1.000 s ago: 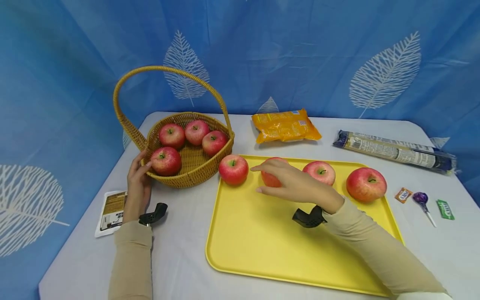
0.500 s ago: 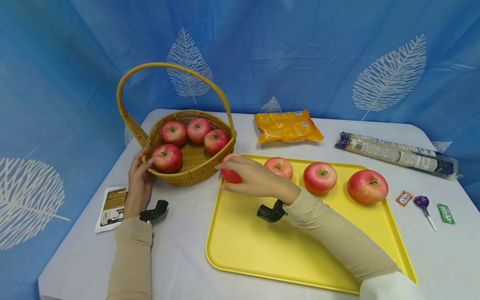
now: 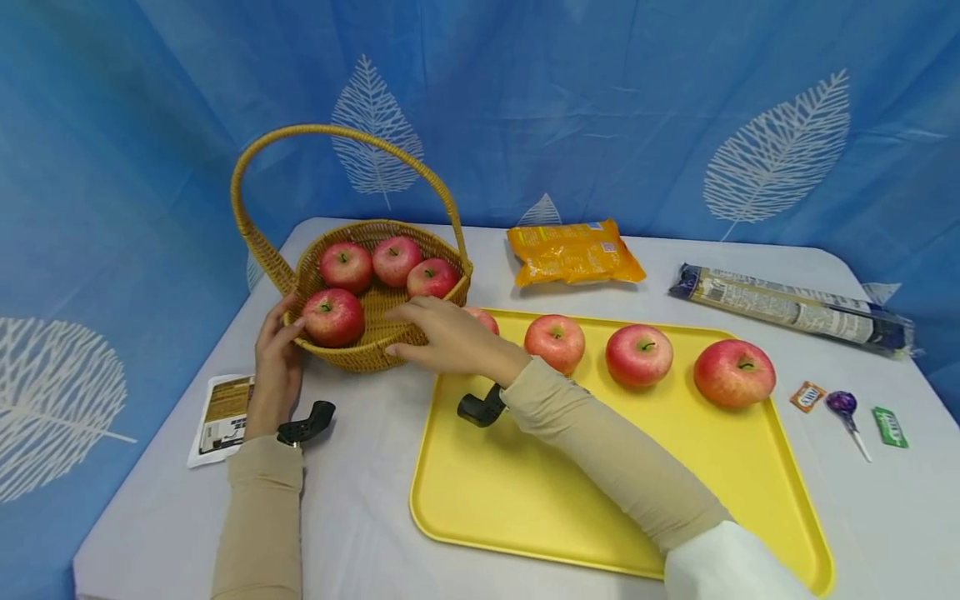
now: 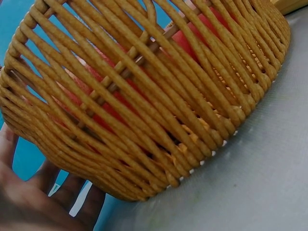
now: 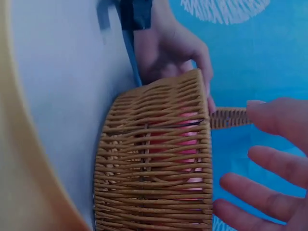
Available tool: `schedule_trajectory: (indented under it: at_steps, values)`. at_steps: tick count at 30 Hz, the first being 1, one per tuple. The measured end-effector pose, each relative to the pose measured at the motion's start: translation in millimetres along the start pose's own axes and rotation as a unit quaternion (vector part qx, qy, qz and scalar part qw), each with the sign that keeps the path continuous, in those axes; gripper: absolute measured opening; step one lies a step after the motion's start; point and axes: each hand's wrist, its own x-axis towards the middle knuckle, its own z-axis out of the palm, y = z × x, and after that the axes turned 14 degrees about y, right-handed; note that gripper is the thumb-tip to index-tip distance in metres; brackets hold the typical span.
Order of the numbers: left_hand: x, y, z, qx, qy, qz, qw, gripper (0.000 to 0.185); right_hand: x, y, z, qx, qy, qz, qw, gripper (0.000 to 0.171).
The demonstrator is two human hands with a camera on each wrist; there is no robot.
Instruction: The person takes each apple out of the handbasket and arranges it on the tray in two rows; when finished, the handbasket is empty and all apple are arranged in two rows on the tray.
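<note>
A wicker basket (image 3: 360, 354) with a tall handle holds several red apples (image 3: 332, 317). My left hand (image 3: 276, 354) rests against its left wall, fingers lying along the weave (image 4: 43, 202). My right hand (image 3: 438, 333) hovers over the basket's right rim with fingers spread and nothing in them (image 5: 269, 159). Just behind that wrist, a red apple (image 3: 483, 318) sits at the far left corner of the yellow tray (image 3: 525, 500), mostly hidden. Three more apples (image 3: 637, 354) line the tray's far edge. The right wrist view shows the basket (image 5: 154, 159) and my left hand (image 5: 168, 48) beyond it.
An orange snack bag (image 3: 572, 252) lies behind the tray. A long dark packet (image 3: 787, 306) lies at the back right. A lollipop (image 3: 843, 400) and two small sweets (image 3: 890, 423) lie right of the tray. A white sachet (image 3: 221, 417) lies by my left wrist.
My right hand has moved left from the tray's second apple, past the leftmost apple, to the basket's rim. The apples stay in place. My left hand has stayed on the basket.
</note>
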Motion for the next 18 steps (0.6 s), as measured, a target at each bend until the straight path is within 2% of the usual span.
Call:
schedule_trajectory:
  at_steps: [9,12,18]
  values:
    - [1.4,-0.5,2.1,0.007,0.001,0.004,1.0,0.046,31,5,19,0.071,-0.011,0.023,0.997,0.051]
    - [1.3,-0.1,2.1,0.011,0.001,0.005,0.9999,0.047,41,3,25,0.098,-0.013,0.034,0.995,0.057]
    - [-0.5,1.4,0.6,0.006,0.007,0.001,1.0,0.048,58,-8,38,0.109,-0.014,0.049,0.993,0.072]
